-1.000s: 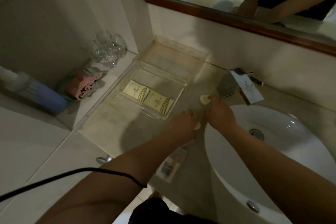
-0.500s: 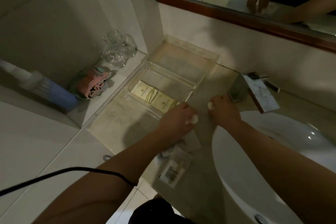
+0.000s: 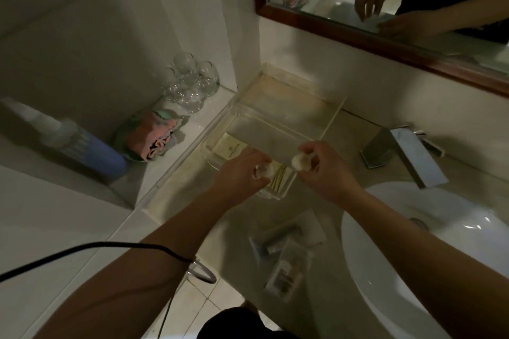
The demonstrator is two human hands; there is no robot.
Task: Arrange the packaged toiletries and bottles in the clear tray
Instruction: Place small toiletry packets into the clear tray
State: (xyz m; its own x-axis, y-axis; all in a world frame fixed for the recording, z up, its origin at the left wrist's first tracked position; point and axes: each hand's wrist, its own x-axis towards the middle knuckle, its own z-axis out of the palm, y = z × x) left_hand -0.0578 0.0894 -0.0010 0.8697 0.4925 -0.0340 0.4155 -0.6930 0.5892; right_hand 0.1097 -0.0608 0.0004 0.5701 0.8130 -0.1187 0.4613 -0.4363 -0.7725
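Observation:
A clear tray (image 3: 286, 107) with two compartments sits on the counter against the wall. Cream packets (image 3: 232, 148) with gold lines lie flat in its near compartment. My left hand (image 3: 242, 170) hovers over that compartment's near end, shut on a small bottle with a white cap (image 3: 268, 170). My right hand (image 3: 325, 170) is beside it at the tray's near right corner, shut on another small white-capped bottle (image 3: 298, 161). Clear-wrapped toiletry packets (image 3: 286, 259) lie on the counter in front of the tray.
A white basin (image 3: 429, 250) fills the right, with a chrome faucet (image 3: 405, 154) behind it. On the left ledge stand glasses (image 3: 190, 82), a folded pink cloth (image 3: 151, 137) and a blue bottle (image 3: 82, 151). A mirror (image 3: 385, 8) hangs above. A black cable (image 3: 82, 250) crosses my left forearm.
Both hands have lifted from the counter beside the basin and moved up and left over the tray's near compartment, each carrying its small bottle. The wrapped packets are now uncovered.

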